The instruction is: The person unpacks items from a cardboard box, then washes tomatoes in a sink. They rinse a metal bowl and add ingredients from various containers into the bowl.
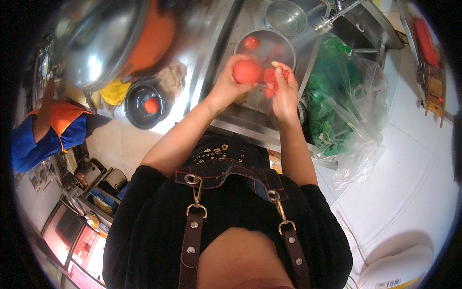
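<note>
My left hand point(229, 81) is wrapped around a peeled tomato point(247, 72) above the sink. Close to its right side, my right hand point(285, 86) pinches loose red tomato skin point(271, 77) between thumb and fingers. Under both hands a round metal bowl point(236, 45) stands in the steel sink; another tomato point(252, 42) and red scraps lie in it. On the counter to the left, a dark bowl point(126, 112) contains one peeled tomato point(151, 105).
A smaller metal bowl point(286, 18) stands behind, near the faucet point(323, 25). Plastic bags point(335, 97), green and clear, bulge on the right. A large shiny metal vessel point(104, 43), a beige cloth point(171, 81) and a person in blue and orange point(54, 133) are on the left.
</note>
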Demonstrator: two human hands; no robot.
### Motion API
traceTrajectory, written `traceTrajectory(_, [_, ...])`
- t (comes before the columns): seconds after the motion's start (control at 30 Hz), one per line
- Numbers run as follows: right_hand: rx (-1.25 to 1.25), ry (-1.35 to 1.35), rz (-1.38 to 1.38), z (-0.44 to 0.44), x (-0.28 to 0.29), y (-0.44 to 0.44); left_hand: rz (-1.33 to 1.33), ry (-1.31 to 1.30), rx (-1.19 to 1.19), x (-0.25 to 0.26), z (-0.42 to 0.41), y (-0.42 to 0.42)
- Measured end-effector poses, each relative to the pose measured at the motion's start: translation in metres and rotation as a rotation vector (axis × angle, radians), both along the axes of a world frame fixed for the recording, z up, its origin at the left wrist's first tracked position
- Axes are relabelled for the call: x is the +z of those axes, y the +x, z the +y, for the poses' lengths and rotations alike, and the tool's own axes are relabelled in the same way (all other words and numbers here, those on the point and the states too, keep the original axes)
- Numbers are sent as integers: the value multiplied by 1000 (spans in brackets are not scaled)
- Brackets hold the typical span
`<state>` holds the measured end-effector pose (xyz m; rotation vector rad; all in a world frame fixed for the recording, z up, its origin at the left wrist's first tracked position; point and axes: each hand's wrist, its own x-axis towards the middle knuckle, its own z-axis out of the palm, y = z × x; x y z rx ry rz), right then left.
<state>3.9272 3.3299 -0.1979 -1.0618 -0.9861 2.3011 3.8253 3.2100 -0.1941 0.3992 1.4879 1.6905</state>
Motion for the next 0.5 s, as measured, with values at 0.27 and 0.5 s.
traceTrajectory(0.27, [543,283,-71,-26,-6,-15,-72,-65,-61,-7,-54,-12])
traceTrajectory(0.5, [77,15,-319,35,-110,15,634,-662,439,6,-225,-44])
